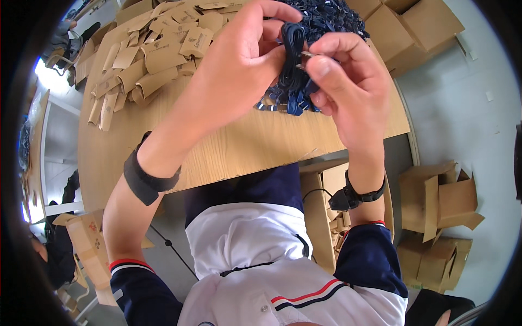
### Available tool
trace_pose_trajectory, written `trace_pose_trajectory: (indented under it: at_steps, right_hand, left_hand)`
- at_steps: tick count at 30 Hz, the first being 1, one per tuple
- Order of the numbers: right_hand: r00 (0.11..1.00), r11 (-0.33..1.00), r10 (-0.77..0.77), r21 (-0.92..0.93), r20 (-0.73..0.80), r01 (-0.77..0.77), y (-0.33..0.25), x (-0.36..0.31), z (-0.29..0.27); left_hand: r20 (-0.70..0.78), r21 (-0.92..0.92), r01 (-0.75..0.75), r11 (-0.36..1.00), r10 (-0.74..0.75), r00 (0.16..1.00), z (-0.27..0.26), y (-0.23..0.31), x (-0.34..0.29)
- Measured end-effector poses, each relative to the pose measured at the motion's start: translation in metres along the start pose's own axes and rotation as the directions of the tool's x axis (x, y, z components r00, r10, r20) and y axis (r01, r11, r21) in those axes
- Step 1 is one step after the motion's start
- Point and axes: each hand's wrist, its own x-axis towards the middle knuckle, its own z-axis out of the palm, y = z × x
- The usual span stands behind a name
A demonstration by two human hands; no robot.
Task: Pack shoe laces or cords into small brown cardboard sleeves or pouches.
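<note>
Above the far side of the wooden table (239,149), my left hand (236,70) grips a coiled dark cable (293,49) between its thumb and fingers. The coil hangs upright as a narrow bundle. At its right side my right hand (353,81) is closed in a pinch beside the cable's small metal plug ends (306,54); its thumb and index finger meet there. Behind and below both hands lies a heap of dark blue bundled cables (340,19), partly hidden by them.
Flat brown cardboard sleeves (163,54) are piled on the table's far left. An open carton (312,190) with cardboard pieces stands under the near edge. More cartons (429,201) stand on the floor at right, and a box (89,244) stands at left.
</note>
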Motion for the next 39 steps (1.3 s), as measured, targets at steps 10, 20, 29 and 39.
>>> trace_pose_trajectory:
  at_steps: [10, 20, 29, 39]
  right_hand:
    - [0.998, 0.990, 0.049, -0.133, 0.028, -0.045, 0.025, -0.015, 0.013]
    - [0.988, 0.994, 0.041, -0.109, 0.146, -0.026, 0.047, -0.028, -0.002]
    - [0.882, 0.856, -0.373, -0.260, 0.287, 0.446, 0.048, -0.002, -0.013]
    - [0.614, 0.542, -0.715, -0.291, 0.333, 0.789, 0.015, 0.022, -0.004]
  left_hand:
    - [0.108, 0.218, 0.024, 0.976, -0.048, 0.993, -0.015, 0.002, -0.038]
    - [0.373, 0.560, -0.180, 0.808, -0.052, 0.926, -0.028, -0.014, -0.051]
    - [0.448, 0.854, -0.415, 0.315, -0.037, 0.893, -0.133, -0.121, 0.007]
    - [0.016, 0.473, 0.019, 0.881, -0.030, 0.999, -0.095, -0.061, -0.043]
